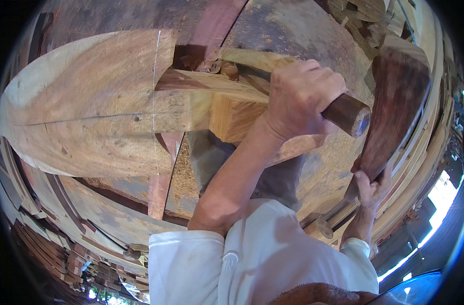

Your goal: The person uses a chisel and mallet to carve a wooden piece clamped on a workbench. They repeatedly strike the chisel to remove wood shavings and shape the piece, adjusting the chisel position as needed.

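Note:
My left hand point(305, 94) is closed round the dark wooden handle of a chisel point(348, 115), with the butt end pointing right. The chisel's shaft runs left toward a notch in a large pale carved wood piece point(89, 107); its cutting edge is hard to make out. My right hand point(375, 189) grips the narrow lower end of a heavy dark wooden mallet point(398, 96), its broad head raised to the right of the chisel butt and apart from it. Curled shavings point(211, 67) lie in the notch. A thin white line crosses the rounded wood piece.
A reddish board point(160, 201) passes under the workpiece. A round-ended wooden tool point(324, 226) lies near my right forearm. Another long tool point(132, 252) rests at lower left, by stacked timber point(41, 249). Long planks point(435, 137) run along the right side. Sawdust covers the surface.

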`<state>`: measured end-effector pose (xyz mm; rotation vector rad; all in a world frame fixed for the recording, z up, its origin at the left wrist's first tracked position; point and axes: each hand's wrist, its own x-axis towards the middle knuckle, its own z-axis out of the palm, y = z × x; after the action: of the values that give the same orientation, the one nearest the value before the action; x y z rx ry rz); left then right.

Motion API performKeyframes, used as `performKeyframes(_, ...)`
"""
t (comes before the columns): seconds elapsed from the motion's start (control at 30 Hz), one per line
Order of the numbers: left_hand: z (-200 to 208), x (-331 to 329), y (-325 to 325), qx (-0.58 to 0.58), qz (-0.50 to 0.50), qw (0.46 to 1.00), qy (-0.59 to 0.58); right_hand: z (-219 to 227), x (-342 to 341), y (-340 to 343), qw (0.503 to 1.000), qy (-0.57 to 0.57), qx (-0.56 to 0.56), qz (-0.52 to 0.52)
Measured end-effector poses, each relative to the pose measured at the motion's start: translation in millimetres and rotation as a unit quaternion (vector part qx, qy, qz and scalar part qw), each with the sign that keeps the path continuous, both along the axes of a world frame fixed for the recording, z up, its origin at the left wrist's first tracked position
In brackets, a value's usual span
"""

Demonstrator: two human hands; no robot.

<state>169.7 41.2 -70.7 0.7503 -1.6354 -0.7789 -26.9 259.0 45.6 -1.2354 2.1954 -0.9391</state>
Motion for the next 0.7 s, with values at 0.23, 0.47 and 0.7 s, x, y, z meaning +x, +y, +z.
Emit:
performKeyframes(0.23,4.0,-0.1,-5.6,0.006,-0.015,1.000,-0.005,9.6,1.3,2.4,0.966,-0.235,-0.110,-0.005)
performKeyframes(0.47,-0.3,-12.5,4.9,0.010,-0.033,0.999,-0.041,4.0,-20.4,22.4,0.999,-0.024,0.025,-0.007)
performKeyframes(0.7,-3.6,-13.5,5.4,-0.032,-0.021,0.999,0.008,-4.3,9.6,3.5,0.990,0.110,0.055,0.066)
